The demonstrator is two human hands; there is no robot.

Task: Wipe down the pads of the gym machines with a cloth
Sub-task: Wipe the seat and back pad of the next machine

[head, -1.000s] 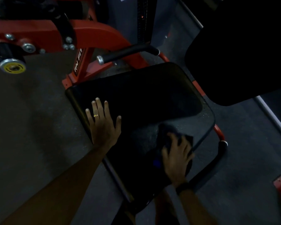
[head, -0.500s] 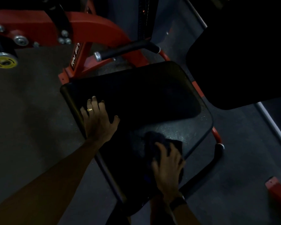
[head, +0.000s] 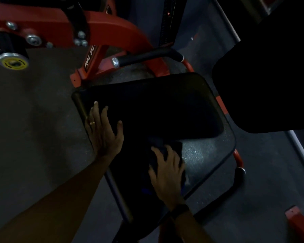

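A black seat pad (head: 165,106) of a red gym machine fills the middle of the view. My left hand (head: 102,130) rests flat on its left edge, fingers straight, a ring on one finger. My right hand (head: 167,171) presses a dark cloth (head: 165,144) onto the near part of the pad, fingers spread over it; most of the cloth is hidden under the hand. A second black pad (head: 270,76), the backrest, hangs at the upper right. To the right of the cloth the pad surface shows a dull speckled sheen.
The red machine frame (head: 102,30) with bolts and a yellow-capped pivot (head: 12,62) crosses the top left. A black handle grip (head: 147,57) juts out above the seat. A red tube (head: 238,158) curves by the seat's right side. Grey floor lies all around.
My right hand has slid the cloth leftward and toward me across the pad. My left hand has stayed on the pad's left edge.
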